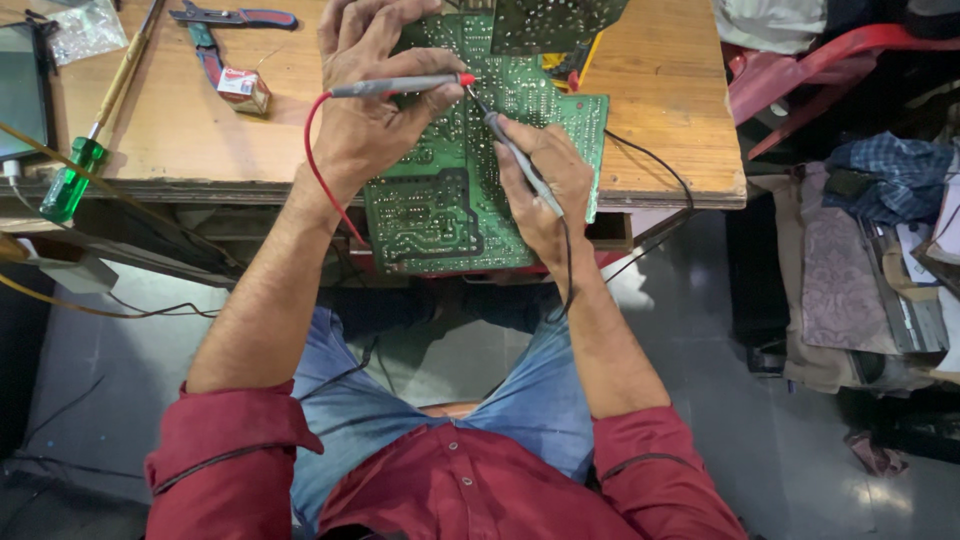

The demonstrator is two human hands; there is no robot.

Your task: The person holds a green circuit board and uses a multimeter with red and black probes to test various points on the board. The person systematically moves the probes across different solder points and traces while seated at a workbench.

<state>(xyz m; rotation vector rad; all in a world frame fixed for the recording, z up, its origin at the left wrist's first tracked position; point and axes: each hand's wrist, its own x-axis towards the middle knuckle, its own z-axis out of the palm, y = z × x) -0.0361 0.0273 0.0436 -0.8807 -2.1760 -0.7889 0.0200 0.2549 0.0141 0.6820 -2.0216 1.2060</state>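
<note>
Wooden table point(680, 110) carries a green circuit board point(440, 200) overhanging its near edge. Left hand point(365, 110) closed around red-tipped probe point(400, 86), right hand point(545, 185) pinching grey probe point(520, 160), both tips touching board; green screwdriver point(70, 185), pliers point(215, 30) at left

- Single view only, from a camera worn on the head.
- Looks steeply down, almost straight, over a red shirt point(450, 490) and blue jeans point(540, 390) at the bottom edge.
- Faces forward across the lap toward the near edge of a wooden desk point(670, 110), which fills the upper part.
- Sits close: forearms run up from the bottom, left hand point(375, 100) and right hand point(545, 185) centred over a green circuit board point(440, 210).
- Takes in grey floor point(700, 330) below the desk and piled clutter at the right margin.
- No second view, so no shared part.
</note>
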